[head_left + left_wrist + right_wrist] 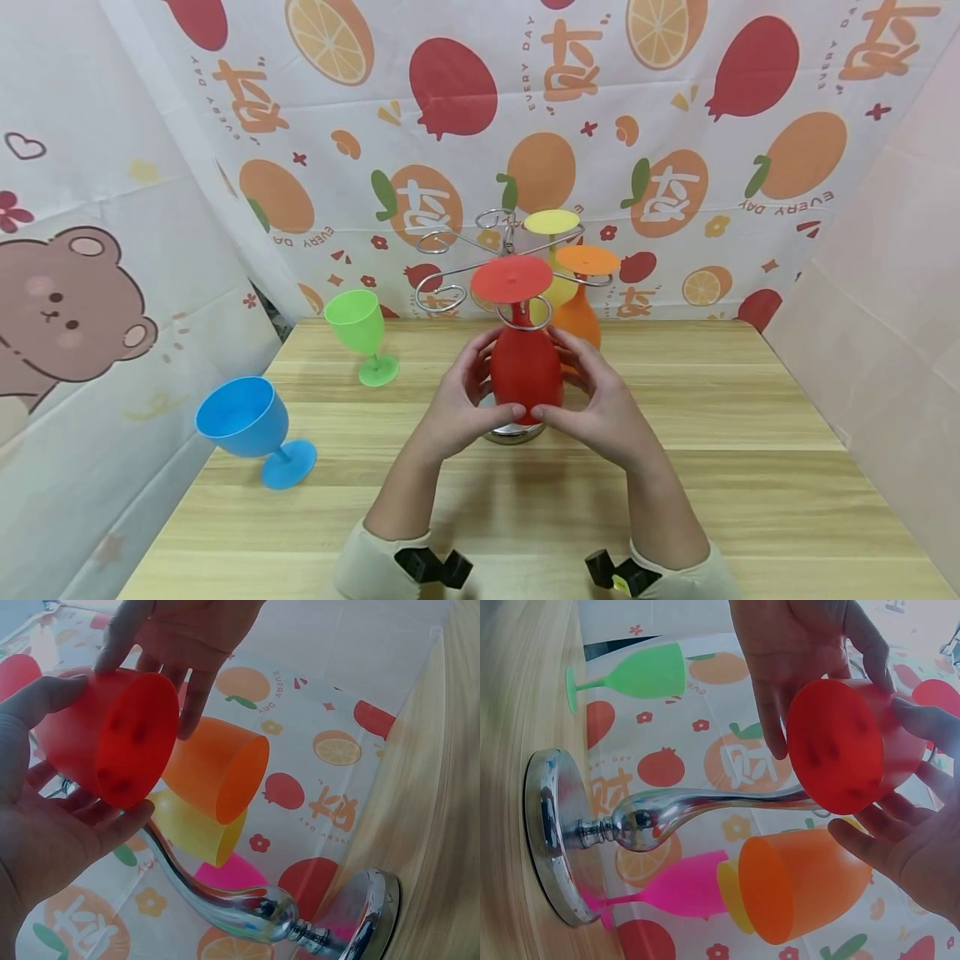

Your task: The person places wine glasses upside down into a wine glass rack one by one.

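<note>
A red plastic goblet point(527, 379) hangs upside down at a front hook of a chrome glass rack point(513, 435), its foot above the wire loop. My left hand point(463, 406) holds the bowl from the left, and my right hand point(602, 407) holds it from the right. Both thumbs lie on the front near the rim, with fingers round the sides. In the right wrist view the bowl's open mouth faces the rack's base. An orange goblet point(577, 318) and a yellow goblet point(551, 222) also hang inverted, behind and right of the red one.
On the wooden table point(720, 483), a green goblet point(358, 323) stands upright at the back left, and a blue goblet point(255, 429) stands nearer on the left. A pink goblet point(686, 886) stands behind the rack, hidden in the head view. Fruit-printed cloth point(465, 192) backs the table.
</note>
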Available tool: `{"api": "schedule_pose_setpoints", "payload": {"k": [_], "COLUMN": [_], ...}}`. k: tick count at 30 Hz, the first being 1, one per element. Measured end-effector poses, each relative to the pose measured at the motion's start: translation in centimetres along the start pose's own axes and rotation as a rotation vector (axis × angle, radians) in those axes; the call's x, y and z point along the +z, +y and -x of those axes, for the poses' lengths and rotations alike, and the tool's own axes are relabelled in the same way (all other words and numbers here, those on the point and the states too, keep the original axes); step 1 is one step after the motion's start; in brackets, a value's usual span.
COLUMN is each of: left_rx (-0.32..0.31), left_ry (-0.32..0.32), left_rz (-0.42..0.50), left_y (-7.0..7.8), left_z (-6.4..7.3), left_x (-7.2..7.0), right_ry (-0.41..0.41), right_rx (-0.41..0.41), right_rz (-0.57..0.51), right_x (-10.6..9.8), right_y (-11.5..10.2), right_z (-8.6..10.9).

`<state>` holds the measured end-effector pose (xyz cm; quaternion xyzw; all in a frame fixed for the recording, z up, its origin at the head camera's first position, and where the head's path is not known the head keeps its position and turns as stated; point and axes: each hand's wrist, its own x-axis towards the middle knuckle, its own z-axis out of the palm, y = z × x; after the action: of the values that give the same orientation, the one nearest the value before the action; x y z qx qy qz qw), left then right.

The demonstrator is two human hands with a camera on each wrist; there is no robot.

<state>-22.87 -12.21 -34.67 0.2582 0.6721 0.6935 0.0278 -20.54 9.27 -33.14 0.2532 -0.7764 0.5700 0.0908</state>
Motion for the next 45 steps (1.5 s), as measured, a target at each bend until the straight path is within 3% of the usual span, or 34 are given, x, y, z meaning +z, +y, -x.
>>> {"api": "schedule_pose_setpoints", "payload": {"k": [17, 31, 45], "left_rx": [-0.005, -0.067, -0.059], "left_ry": [-0.001, 0.026, 0.038], "left_rz": [-0.029, -0.033, -0.063], "left_y": [0.04, -0.01, -0.08], "left_z": [-0.26, -0.32, -0.33], "left_x": [-0.32, -0.17, -0.25], "right_ry": [-0.016, -0.01, -0.039], "right_rx": [0.04, 0.063, 0.116], "right_rz": [0.001, 0.0, -0.014], "right_x": [0.05, 0.03, -0.02], "right_y": [0.01, 0.06, 0.19], "right_z": [-0.37, -0.43, -0.61]}}
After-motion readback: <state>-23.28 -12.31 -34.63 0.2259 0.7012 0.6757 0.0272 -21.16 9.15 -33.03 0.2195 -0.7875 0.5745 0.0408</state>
